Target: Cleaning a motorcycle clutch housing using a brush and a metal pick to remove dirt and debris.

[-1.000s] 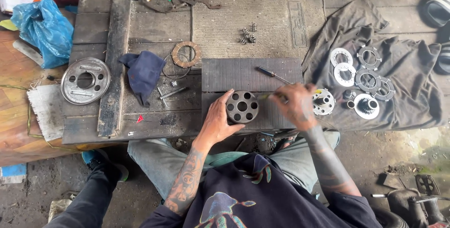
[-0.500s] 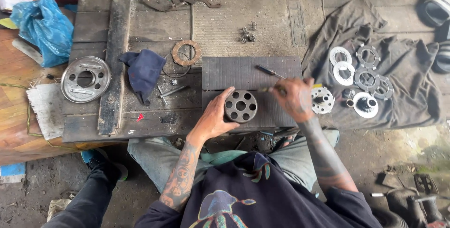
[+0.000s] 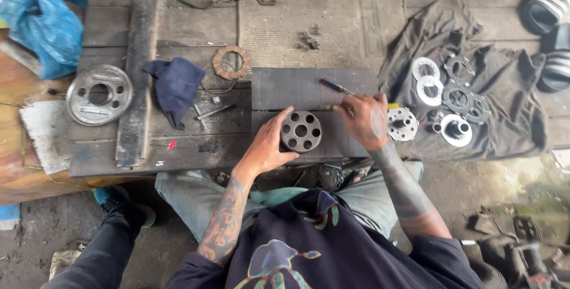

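Head cam, looking down at my bench: left hand (image 3: 267, 146) wraps the side of the hub (image 3: 301, 131), a round steel piece w/ a ring of holes, sitting on the dark mat (image 3: 285, 87). Right hand (image 3: 363, 119) pinches a thin tool (image 3: 337, 87), tip pointing up-left across the mat, just right of the hub. Blue rag (image 3: 176, 84) and big disc (image 3: 99, 94) sit off to the left, plates on the grey cloth (image 3: 504, 117) to the right.
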